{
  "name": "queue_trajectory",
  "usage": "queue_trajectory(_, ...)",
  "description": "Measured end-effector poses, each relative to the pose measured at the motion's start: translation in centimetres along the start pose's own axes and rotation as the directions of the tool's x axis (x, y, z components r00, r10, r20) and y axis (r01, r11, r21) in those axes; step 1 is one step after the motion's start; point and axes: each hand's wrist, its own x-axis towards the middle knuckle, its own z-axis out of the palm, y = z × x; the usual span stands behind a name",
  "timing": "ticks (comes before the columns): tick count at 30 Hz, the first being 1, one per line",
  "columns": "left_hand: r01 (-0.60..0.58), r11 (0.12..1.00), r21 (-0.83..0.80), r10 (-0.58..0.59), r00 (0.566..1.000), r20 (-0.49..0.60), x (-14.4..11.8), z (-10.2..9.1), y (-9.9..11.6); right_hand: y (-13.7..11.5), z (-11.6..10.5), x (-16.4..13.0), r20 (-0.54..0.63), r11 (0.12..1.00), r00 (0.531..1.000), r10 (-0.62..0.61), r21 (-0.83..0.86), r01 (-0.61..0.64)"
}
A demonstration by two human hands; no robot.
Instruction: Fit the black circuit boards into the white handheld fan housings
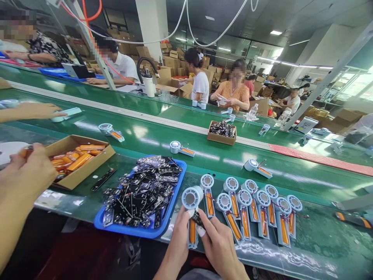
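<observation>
My left hand (pixel 178 232) is closed around a light-blue handheld fan body (pixel 191 198) with a round grille head and an orange battery (pixel 192 231) in its handle. My right hand (pixel 218 236) pinches a small black circuit board (pixel 198 219) against the fan just below its head. White covers show on some of my fingertips. Left of my hands, a blue tray (pixel 184 171) is heaped with black circuit boards (pixel 140 198). To the right, several similar fan bodies (pixel 245 197) stand close together, with orange batteries and thin wires showing.
A co-worker's hand (pixel 32 167) is beside a cardboard box (pixel 109 153) of orange batteries. Another hand (pixel 43 111) reaches over the green conveyor (pixel 145 132), which carries spaced fan bodies. Another box (pixel 221 139) holds dark parts. An orange-black tool (pixel 354 220) lies right. People sit opposite.
</observation>
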Motion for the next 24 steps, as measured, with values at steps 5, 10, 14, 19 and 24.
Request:
queue_trajectory(5,0.011,1.000,0.013,-0.011,1.000,-0.016,-0.1,0.5,0.5,-0.1,0.1,-0.1,-0.015,0.999,1.000,-0.024,-0.045,0.023)
queue_trajectory(10,0.047,0.994,-0.102,-0.044,0.998,0.034,0.1,0.2,-0.5,-0.5,0.2,0.4,-0.021,0.992,0.994,0.109,0.071,-0.107)
queue_trajectory(14,0.018,0.997,-0.074,-0.017,1.000,0.015,0.3,-0.3,-2.1,-0.7,1.6,1.0,-0.004,0.975,0.977,0.212,0.072,-0.211)
queue_trajectory(19,-0.087,0.985,0.152,0.094,0.995,-0.037,0.2,-0.7,-2.9,-1.7,2.5,1.5,0.238,0.956,0.945,0.226,-0.240,-0.169)
queue_trajectory(24,-0.038,0.985,0.166,0.049,0.997,-0.061,0.9,-1.9,-3.0,-1.4,-0.9,2.5,0.544,0.992,0.832,0.113,-0.106,-0.066)
